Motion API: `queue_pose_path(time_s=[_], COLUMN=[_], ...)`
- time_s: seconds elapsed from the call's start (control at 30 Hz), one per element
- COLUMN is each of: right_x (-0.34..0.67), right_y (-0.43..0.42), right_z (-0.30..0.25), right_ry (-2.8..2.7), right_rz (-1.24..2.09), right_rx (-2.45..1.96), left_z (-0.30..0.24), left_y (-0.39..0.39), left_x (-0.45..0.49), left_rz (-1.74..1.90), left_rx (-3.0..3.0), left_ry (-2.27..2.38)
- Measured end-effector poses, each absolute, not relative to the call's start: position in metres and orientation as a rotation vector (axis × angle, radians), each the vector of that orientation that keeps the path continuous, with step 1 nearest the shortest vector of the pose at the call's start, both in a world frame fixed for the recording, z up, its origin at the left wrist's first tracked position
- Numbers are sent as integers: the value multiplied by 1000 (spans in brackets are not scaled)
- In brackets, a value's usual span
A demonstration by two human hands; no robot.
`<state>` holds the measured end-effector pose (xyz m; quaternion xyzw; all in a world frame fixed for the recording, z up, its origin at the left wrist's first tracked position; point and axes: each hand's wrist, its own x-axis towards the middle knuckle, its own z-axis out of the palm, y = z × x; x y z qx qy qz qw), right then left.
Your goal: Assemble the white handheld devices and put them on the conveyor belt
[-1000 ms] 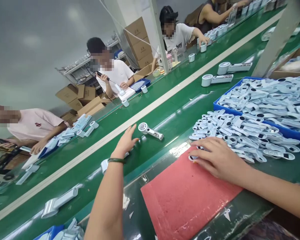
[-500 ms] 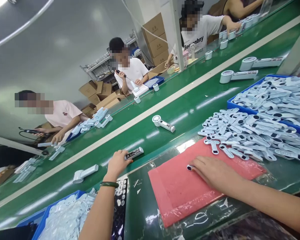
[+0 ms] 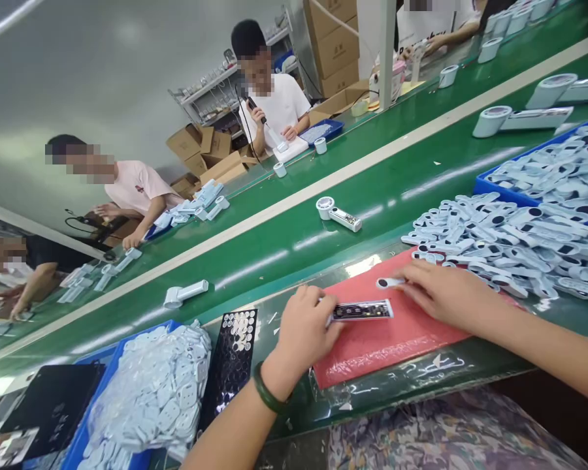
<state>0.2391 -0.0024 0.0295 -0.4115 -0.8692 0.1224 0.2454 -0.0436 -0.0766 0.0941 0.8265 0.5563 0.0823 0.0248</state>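
My left hand (image 3: pixel 306 324) is closed around a handheld fan (image 3: pixel 365 310), whose open handle shows a dark circuit board and points right over the red pad (image 3: pixel 372 356). My fingers hide the fan's head. Between the fingertips of my right hand (image 3: pixel 441 290) is a pale blue handle cover (image 3: pixel 388 282) with a dark oval at its end, just above the fan's handle. Beyond the right hand spreads a heap of similar handle covers (image 3: pixel 500 251).
A blue tray (image 3: pixel 492 186) of covers stands at right, and a blue bin (image 3: pixel 85 427) of pale parts at left. Beside that bin lies a black sheet of round stickers (image 3: pixel 228 359). Fans rest on the green conveyor belt (image 3: pixel 274 251); co-workers sit across it.
My left hand has brought the fan from the belt's edge to above the red pad. My right hand has lifted the handle cover off the pad. The view has shifted.
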Motion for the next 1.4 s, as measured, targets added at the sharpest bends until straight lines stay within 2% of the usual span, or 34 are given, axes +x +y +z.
queue_pose_path(time_s=[0.2, 0.37, 0.5, 0.7, 0.77, 1.0, 1.27, 1.4], right_x=[197, 179, 185, 190, 192, 200, 193, 196], right_y=[-25, -36, -30, -19, -22, -44, -36, -37], right_z=[65, 56, 53, 40, 37, 38, 36, 32], right_ry=[-2344, -2485, -2435, -2085, -2074, -2354, -2282, -2332], right_rz=[524, 509, 577, 1142, 1239, 1036, 1132, 1045], right_rx=[-976, -910, -870, -832, -863, -794, -818, -701], left_z=[75, 80, 80, 80, 81, 82, 80, 81], left_y=[-72, -77, -79, -80, -85, -112, -110, -113], left_x=[-34, -36, -29, -25, -25, -13, -5, -4], left_rz=[454, 692, 738, 675, 658, 556, 510, 402], left_rx=[2365, 2337, 2283, 2229, 2258, 2364, 2348, 2488], left_ry=[1634, 1411, 1478, 1566, 1557, 1592, 1678, 1656])
